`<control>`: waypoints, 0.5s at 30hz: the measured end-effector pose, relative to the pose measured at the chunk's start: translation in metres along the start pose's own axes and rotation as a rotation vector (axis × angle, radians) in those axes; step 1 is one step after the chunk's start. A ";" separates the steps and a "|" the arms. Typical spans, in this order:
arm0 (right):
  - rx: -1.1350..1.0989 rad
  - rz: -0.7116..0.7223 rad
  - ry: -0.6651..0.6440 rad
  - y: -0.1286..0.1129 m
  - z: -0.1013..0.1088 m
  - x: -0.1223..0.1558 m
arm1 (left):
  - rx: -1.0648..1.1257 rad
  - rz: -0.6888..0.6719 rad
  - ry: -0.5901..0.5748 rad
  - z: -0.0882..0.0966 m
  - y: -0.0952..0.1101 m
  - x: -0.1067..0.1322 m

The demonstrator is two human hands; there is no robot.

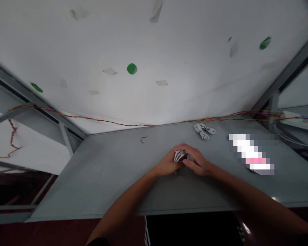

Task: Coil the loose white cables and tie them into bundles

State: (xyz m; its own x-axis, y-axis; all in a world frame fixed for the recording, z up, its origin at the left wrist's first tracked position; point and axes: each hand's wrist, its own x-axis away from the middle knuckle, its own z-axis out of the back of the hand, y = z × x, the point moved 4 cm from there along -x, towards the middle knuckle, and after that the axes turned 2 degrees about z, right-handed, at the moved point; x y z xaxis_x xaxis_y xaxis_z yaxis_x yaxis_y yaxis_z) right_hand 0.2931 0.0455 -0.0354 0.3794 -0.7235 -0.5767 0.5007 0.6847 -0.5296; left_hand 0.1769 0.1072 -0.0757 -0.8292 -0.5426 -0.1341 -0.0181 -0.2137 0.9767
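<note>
sleeves (99, 242): black | legwear (192, 229): black, white side stripes (147, 231) | forearms (133, 193): bare

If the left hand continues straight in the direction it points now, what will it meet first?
Besides the white cable it holds, the left hand would probably meet the right hand first; depth is unclear.

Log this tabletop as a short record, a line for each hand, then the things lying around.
Left hand: closed around a white bundle, apparently cable
Right hand: closed on the same bundle
Tied white cable: beyond the right hand, dark tie around it
Thin dark strand: left of that cable
Pixelated object: far right, unidentifiable
</note>
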 end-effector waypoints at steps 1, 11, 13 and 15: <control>0.009 0.001 0.038 -0.001 0.000 -0.001 | 0.020 -0.003 0.001 0.000 0.000 0.000; 0.423 -0.074 0.495 0.006 -0.006 0.003 | 0.496 0.204 -0.024 -0.004 -0.011 -0.001; 0.462 -0.038 0.549 0.004 -0.003 0.003 | 0.535 0.230 -0.006 -0.003 -0.010 0.000; 0.498 -0.011 0.539 0.003 -0.003 0.002 | 0.397 0.129 0.015 -0.003 -0.004 0.002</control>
State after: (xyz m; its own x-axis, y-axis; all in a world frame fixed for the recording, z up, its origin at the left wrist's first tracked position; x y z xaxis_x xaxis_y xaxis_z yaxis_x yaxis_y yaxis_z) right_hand 0.2935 0.0462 -0.0403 0.0013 -0.4985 -0.8669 0.8453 0.4637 -0.2654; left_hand 0.1774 0.1044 -0.0801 -0.8303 -0.5573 -0.0059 -0.1308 0.1846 0.9741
